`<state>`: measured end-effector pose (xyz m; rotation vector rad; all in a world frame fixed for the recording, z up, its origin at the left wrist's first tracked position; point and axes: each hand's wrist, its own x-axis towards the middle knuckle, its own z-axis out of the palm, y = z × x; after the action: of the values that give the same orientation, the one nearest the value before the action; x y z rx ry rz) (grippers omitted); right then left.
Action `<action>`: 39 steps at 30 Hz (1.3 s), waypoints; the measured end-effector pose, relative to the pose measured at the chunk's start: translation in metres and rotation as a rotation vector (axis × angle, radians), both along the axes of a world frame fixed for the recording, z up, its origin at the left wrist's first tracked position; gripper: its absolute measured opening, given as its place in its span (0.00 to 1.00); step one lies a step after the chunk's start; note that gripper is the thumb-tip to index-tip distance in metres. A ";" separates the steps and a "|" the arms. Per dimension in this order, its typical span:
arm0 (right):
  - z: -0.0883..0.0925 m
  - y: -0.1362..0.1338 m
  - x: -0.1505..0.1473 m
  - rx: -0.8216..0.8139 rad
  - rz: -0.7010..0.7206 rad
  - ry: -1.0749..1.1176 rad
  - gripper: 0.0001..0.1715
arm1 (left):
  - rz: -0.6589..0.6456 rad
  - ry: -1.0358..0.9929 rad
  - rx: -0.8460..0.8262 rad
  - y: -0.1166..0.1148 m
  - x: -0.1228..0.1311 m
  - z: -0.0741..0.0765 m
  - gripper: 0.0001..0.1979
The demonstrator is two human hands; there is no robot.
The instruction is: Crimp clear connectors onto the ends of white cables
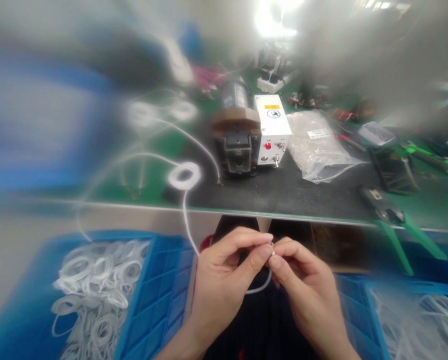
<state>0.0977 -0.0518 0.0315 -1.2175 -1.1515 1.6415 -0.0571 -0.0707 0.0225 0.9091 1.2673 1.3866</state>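
Observation:
My left hand (224, 280) and my right hand (302, 285) meet just below the bench edge, fingertips pinched together. Between them sits the end of a thin white wire (259, 289), with a tiny metal piece (272, 253) at the pinch point. The wire loops under my fingers and runs up over the bench edge to a white coil (184, 176) lying on the dark mat. Both hands are closed on the wire end.
A blue crate (159, 300) of white wire coils stands at lower left, another blue crate (359, 300) at lower right. On the bench stand a small white machine (272, 131) with switches, a clear bag of small parts (317, 145) and green-handled pliers (392, 225).

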 end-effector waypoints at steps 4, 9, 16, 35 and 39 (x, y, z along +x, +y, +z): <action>0.000 -0.002 0.000 -0.019 0.015 0.012 0.09 | 0.029 -0.026 -0.007 -0.002 0.002 -0.003 0.07; 0.002 -0.001 -0.003 -0.025 0.014 0.037 0.10 | 0.050 -0.180 -0.092 -0.005 0.004 -0.013 0.05; 0.001 -0.002 -0.003 -0.020 0.010 0.063 0.10 | -0.063 -0.461 -0.073 -0.003 0.003 -0.015 0.06; -0.006 -0.005 0.001 -0.040 -0.011 0.041 0.13 | -0.024 0.206 0.117 0.001 -0.014 0.000 0.12; 0.002 -0.001 -0.005 0.030 -0.004 -0.077 0.16 | -0.051 0.363 0.099 -0.001 -0.013 0.008 0.13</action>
<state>0.0925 -0.0523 0.0337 -1.2722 -1.2159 1.5805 -0.0700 -0.0716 0.0310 1.2963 1.4403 1.2909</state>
